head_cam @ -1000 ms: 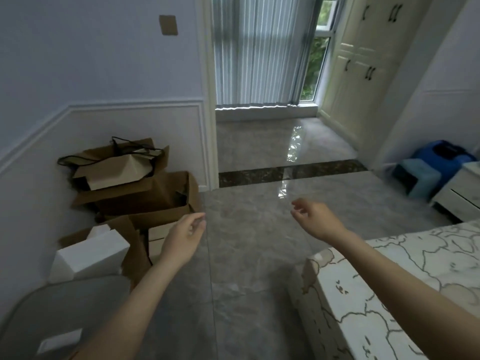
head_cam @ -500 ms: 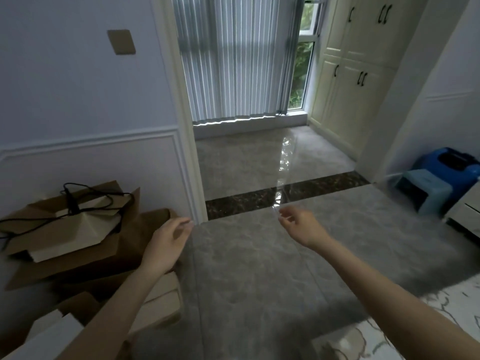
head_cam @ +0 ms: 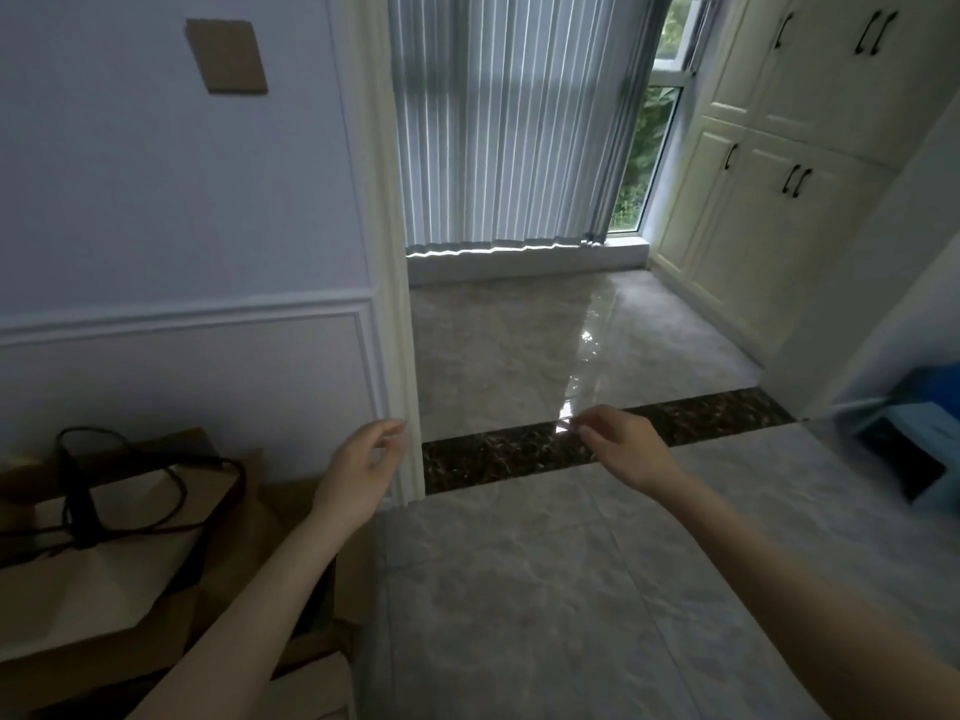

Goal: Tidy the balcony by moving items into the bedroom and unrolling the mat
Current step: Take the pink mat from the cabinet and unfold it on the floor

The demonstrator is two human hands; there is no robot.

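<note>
Both my hands are held out in front of me, holding nothing. My left hand (head_cam: pixel 361 472) hangs with loosely curled fingers just in front of the white door frame (head_cam: pixel 400 304). My right hand (head_cam: pixel 623 446) is relaxed over the dark marble threshold strip (head_cam: pixel 717 415). Beyond the strip lies the balcony floor (head_cam: pixel 545 340), shiny grey tile with nothing visible on it. No mat is in view.
Brown paper bags and cardboard boxes (head_cam: pixel 119 574) with black cord handles are piled against the wall at lower left. Grey vertical blinds (head_cam: pixel 509 122) cover the balcony window. Cream cabinets (head_cam: pixel 769 189) line the balcony's right side. A blue stool (head_cam: pixel 914 449) stands at the right edge.
The view has moved forward toward the balcony doorway; the bed has dropped out of the bottom right. Both hands stay out in front, holding nothing.
</note>
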